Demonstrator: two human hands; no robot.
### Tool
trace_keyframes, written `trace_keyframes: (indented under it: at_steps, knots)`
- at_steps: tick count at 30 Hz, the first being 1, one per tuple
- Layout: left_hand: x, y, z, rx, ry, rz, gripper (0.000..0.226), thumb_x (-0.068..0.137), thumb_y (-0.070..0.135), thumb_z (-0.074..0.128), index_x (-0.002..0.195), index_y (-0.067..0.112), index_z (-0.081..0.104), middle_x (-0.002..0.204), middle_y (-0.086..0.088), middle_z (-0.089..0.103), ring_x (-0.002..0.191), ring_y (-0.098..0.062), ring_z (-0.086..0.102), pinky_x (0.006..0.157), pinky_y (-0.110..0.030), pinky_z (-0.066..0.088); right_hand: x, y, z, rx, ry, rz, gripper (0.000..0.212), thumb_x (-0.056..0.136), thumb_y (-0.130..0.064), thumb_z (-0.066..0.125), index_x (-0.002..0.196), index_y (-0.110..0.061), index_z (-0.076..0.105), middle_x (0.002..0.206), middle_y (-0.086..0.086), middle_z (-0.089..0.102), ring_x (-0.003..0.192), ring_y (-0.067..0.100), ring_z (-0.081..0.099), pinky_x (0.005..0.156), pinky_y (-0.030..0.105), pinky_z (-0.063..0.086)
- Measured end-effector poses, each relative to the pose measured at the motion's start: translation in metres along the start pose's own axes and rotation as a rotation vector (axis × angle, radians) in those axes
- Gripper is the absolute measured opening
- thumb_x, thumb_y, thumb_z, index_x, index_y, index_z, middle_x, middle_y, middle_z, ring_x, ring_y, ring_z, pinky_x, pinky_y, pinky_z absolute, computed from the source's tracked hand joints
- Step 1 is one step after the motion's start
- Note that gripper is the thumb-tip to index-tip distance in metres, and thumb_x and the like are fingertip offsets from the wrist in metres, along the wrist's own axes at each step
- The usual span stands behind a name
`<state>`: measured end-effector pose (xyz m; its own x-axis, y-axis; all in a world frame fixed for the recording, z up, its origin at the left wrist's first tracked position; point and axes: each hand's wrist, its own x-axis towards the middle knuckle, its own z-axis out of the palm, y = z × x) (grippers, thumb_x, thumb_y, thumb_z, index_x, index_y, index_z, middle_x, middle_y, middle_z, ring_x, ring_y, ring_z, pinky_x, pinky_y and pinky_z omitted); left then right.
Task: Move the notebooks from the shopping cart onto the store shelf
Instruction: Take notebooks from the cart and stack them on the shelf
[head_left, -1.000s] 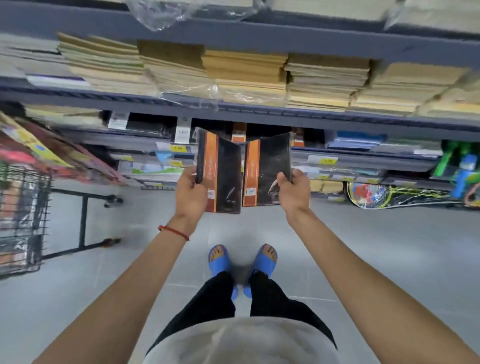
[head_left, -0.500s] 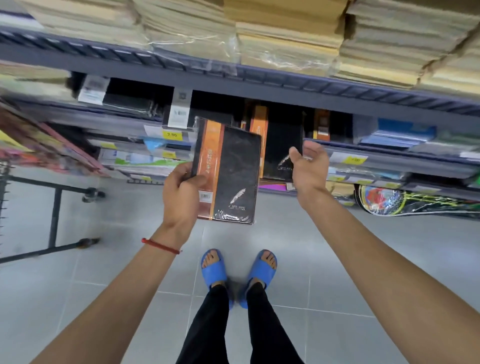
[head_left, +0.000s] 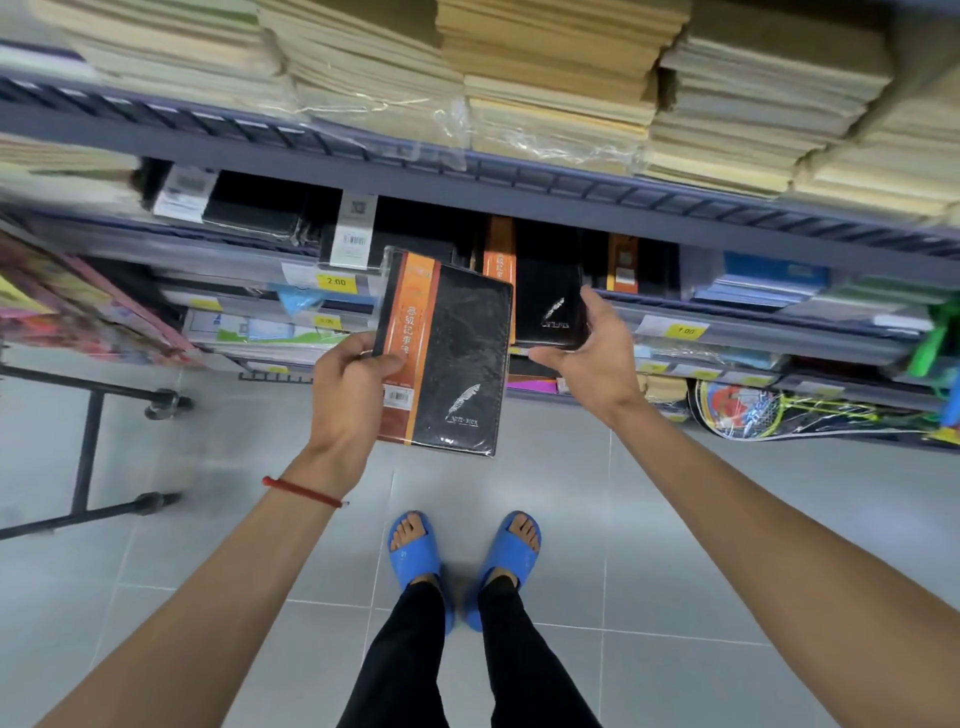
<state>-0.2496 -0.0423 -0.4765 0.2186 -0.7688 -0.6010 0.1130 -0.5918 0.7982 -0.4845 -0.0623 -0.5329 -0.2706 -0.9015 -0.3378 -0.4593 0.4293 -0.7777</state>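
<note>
The black plastic-wrapped notebook with an orange band (head_left: 457, 353) that my left hand (head_left: 348, 384) grips reads "NOTE-BOOK" in silver under a feather emblem. The band carries a column of Chinese characters and a barcode sticker with digits too small to read. The second black notebook (head_left: 550, 306), gripped by my right hand (head_left: 587, 358), has similar lettering, but it is blurred. On the grey metal store shelf (head_left: 571, 182), one yellow price tag (head_left: 336, 282) reads "2.00" and another yellow tag (head_left: 685, 330) reads "1.00".
</note>
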Motion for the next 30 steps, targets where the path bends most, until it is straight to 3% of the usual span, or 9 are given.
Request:
trace_keyframes:
  at_steps: [2, 6, 9, 14, 20, 22, 24, 26, 30]
  knots:
    - [0.001, 0.0, 0.002, -0.003, 0.001, 0.002, 0.025, 0.087, 0.0, 0.058, 0.083, 0.023, 0.067, 0.068, 0.011, 0.072, 0.069, -0.013, 0.066, 0.061, -0.026, 0.05, 0.001, -0.011, -0.003, -0.04, 0.024, -0.012, 0.101, 0.071, -0.023, 0.089, 0.154, -0.014, 0.032, 0.158, 0.001, 0.036, 0.147, 0.017, 0.032, 0.121, 0.039, 0.03]
    - [0.004, -0.001, 0.005, -0.008, 0.006, 0.006, 0.024, 0.09, 0.001, 0.059, 0.082, 0.024, 0.064, 0.061, 0.015, 0.07, 0.068, -0.012, 0.065, 0.061, -0.027, 0.051, 0.017, -0.014, -0.001, -0.129, 0.056, -0.069, 0.094, 0.077, -0.025, 0.085, 0.153, -0.01, 0.033, 0.159, 0.004, 0.034, 0.148, 0.017, 0.029, 0.122, 0.033, 0.025]
    - [0.011, -0.003, 0.008, 0.023, -0.01, 0.022, 0.015, 0.09, 0.006, 0.059, 0.097, 0.016, 0.068, 0.074, 0.008, 0.071, 0.068, -0.012, 0.066, 0.055, -0.024, 0.049, 0.025, -0.009, 0.003, -0.191, 0.096, -0.102, 0.091, 0.078, -0.031, 0.084, 0.152, -0.01, 0.035, 0.158, 0.003, 0.037, 0.147, 0.018, 0.032, 0.121, 0.033, 0.028]
    - [0.015, -0.004, 0.027, 0.018, -0.014, 0.033, 0.029, 0.094, 0.013, 0.06, 0.118, 0.027, 0.052, 0.093, 0.005, 0.07, 0.074, -0.005, 0.065, 0.057, -0.023, 0.045, 0.024, 0.003, 0.001, -0.264, 0.106, -0.124, 0.089, 0.08, -0.043, 0.079, 0.152, -0.016, 0.035, 0.155, 0.002, 0.041, 0.147, 0.018, 0.031, 0.119, 0.039, 0.032]
    - [0.019, -0.003, 0.063, 0.037, -0.081, 0.07, 0.025, 0.098, 0.012, 0.057, 0.117, 0.027, 0.048, 0.072, 0.015, 0.069, 0.063, 0.001, 0.066, 0.053, -0.017, 0.05, 0.02, 0.01, -0.012, -0.275, 0.063, -0.144, 0.073, 0.092, -0.028, 0.07, 0.154, -0.016, 0.033, 0.156, 0.002, 0.041, 0.146, 0.019, 0.033, 0.119, 0.04, 0.032]
    - [0.023, -0.003, 0.074, 0.058, -0.1, 0.076, 0.032, 0.098, 0.016, 0.059, 0.126, 0.025, 0.047, 0.08, 0.013, 0.071, 0.073, -0.001, 0.067, 0.062, -0.017, 0.053, 0.019, 0.012, -0.017, -0.282, 0.039, -0.142, 0.066, 0.096, -0.02, 0.064, 0.154, -0.016, 0.034, 0.157, 0.002, 0.039, 0.148, 0.019, 0.031, 0.12, 0.04, 0.031]
    - [0.028, -0.003, 0.082, 0.112, -0.142, 0.09, 0.05, 0.094, 0.016, 0.065, 0.139, 0.024, 0.044, 0.115, 0.005, 0.069, 0.103, -0.011, 0.066, 0.091, -0.031, 0.055, 0.021, 0.015, -0.02, -0.276, 0.01, -0.158, 0.061, 0.098, -0.011, 0.06, 0.153, -0.016, 0.035, 0.157, 0.001, 0.039, 0.148, 0.018, 0.029, 0.121, 0.039, 0.029]
    - [0.029, -0.003, 0.085, 0.218, -0.209, 0.125, 0.075, 0.085, 0.014, 0.074, 0.148, 0.023, 0.035, 0.14, 0.007, 0.051, 0.124, -0.013, 0.053, 0.109, -0.034, 0.042, 0.022, 0.018, -0.024, -0.259, -0.015, -0.173, 0.059, 0.098, -0.003, 0.056, 0.152, -0.014, 0.037, 0.157, 0.001, 0.039, 0.148, 0.017, 0.029, 0.121, 0.037, 0.028]
    - [0.026, -0.008, 0.083, 0.573, -0.284, 0.292, 0.103, 0.062, 0.011, 0.091, 0.147, 0.016, 0.032, 0.133, 0.004, 0.031, 0.123, -0.013, 0.04, 0.107, -0.021, 0.038, 0.023, 0.02, -0.029, -0.232, -0.056, -0.166, 0.062, 0.096, 0.006, 0.051, 0.152, -0.016, 0.038, 0.158, -0.001, 0.037, 0.149, 0.015, 0.027, 0.122, 0.03, 0.023]
